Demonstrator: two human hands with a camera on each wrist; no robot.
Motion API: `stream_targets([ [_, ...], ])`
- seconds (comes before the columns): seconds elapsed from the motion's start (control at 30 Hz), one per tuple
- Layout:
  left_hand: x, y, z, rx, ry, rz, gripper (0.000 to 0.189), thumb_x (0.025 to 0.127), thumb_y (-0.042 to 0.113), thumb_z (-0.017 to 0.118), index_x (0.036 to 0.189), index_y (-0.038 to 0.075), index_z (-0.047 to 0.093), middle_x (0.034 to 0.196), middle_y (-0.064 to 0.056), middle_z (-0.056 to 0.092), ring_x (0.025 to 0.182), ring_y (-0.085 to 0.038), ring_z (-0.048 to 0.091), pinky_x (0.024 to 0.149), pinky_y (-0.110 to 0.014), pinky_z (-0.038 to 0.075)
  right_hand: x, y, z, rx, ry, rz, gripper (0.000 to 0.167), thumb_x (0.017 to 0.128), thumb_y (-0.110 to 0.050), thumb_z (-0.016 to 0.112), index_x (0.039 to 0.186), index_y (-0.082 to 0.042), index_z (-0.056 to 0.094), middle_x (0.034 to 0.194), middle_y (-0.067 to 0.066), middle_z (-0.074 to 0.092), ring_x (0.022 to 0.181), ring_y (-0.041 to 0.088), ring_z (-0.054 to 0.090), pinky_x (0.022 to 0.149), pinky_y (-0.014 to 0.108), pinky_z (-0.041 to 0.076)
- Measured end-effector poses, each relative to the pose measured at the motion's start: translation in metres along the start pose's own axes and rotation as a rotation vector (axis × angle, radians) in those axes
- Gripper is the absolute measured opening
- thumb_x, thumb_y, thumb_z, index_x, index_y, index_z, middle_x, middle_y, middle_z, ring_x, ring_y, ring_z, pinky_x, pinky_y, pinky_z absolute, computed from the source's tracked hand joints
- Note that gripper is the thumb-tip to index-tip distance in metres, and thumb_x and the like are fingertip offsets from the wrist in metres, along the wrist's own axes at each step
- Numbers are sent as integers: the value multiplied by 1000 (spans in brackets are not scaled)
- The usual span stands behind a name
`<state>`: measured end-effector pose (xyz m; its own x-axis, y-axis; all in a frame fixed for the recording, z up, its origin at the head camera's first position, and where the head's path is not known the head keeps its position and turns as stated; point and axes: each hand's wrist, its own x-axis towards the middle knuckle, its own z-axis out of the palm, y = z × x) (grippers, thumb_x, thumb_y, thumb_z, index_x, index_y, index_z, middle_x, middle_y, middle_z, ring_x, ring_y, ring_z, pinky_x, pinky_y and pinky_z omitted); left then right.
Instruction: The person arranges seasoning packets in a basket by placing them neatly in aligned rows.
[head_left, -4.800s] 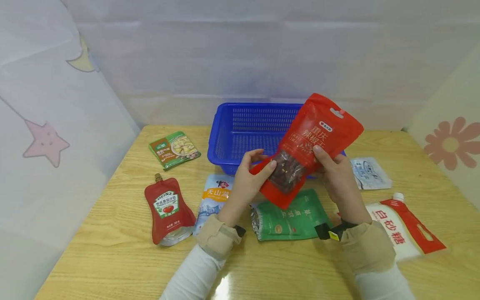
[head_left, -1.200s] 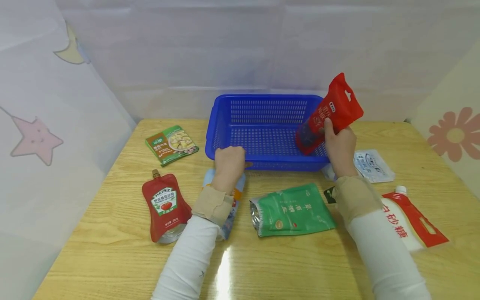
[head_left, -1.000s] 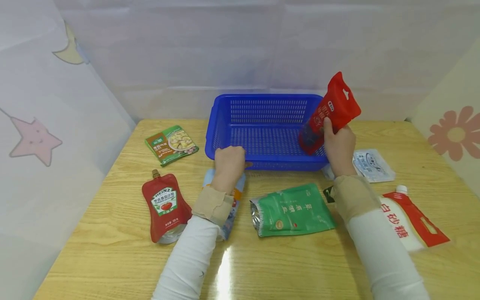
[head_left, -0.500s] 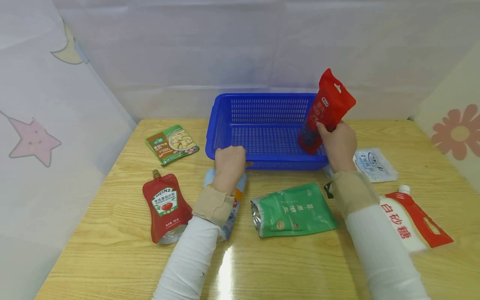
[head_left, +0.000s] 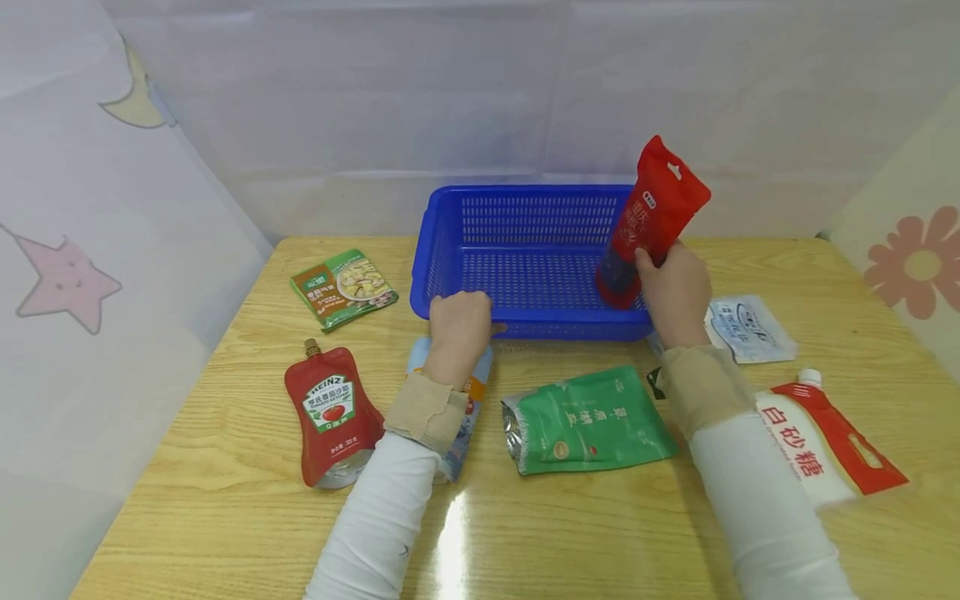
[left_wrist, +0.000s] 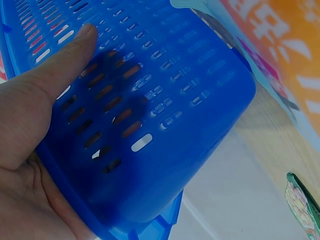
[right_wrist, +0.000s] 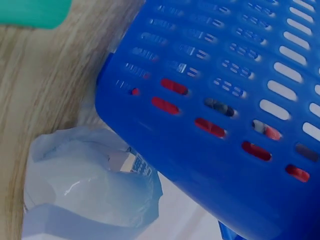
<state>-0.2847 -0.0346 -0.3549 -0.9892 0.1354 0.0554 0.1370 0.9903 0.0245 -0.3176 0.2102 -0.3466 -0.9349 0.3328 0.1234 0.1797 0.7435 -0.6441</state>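
A blue plastic basket (head_left: 525,202) stands at the back of the table in the head view. My left hand (head_left: 460,332) grips its front rim near the left corner. The left wrist view shows the thumb (left_wrist: 67,62) flat on the outer wall, with fingers dimly visible through the slots. In my right hand (head_left: 678,292) is a red pouch of dried chilies (head_left: 649,212), tilted, its lower end inside the basket's right end and its hang-hole end above the rim. Red shows through the basket wall (right_wrist: 240,190) in the right wrist view; the right hand is out of that frame.
Around the basket lie a green-brown seasoning packet (head_left: 345,289), a ketchup pouch (head_left: 333,417), a blue pouch (head_left: 457,446) partly under my left wrist, a green salt pouch (head_left: 588,421), a white-blue packet (head_left: 750,327) and a sugar pouch (head_left: 825,442). A papered wall (head_left: 360,100) stands behind.
Earlier both hands held the chili pouch before the basket. The left has since moved to the basket rim, and the right has put the pouch's lower end inside, lately swinging its top leftward.
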Motion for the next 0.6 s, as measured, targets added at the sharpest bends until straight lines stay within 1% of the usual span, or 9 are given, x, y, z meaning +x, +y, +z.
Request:
stream_targets([
  [0.13,0,0,-1,-6,-7,-4,39,80,51,66,99,18,75,92,-5,75,87,-23,71,79,-38,53,0,0,1,-27,9,-11,52,99,-36,45,136,1,47,125,25,60,111,43,60,93,54,49],
  [0.3,0,-1,-1,-9,-7,-6,39,81,51,67,98,18,75,91,-5,75,87,-23,71,79,-38,53,-1,0,3,-70,29,-29,52,98,-37,46,130,3,52,121,27,63,106,44,61,85,54,51],
  [0.6,0,-1,-2,-10,-17,-2,39,81,50,67,99,16,75,94,-6,75,89,-23,70,82,-39,53,-4,0,3,-82,36,-43,53,99,-37,45,132,4,50,121,27,62,105,45,62,83,55,52],
])
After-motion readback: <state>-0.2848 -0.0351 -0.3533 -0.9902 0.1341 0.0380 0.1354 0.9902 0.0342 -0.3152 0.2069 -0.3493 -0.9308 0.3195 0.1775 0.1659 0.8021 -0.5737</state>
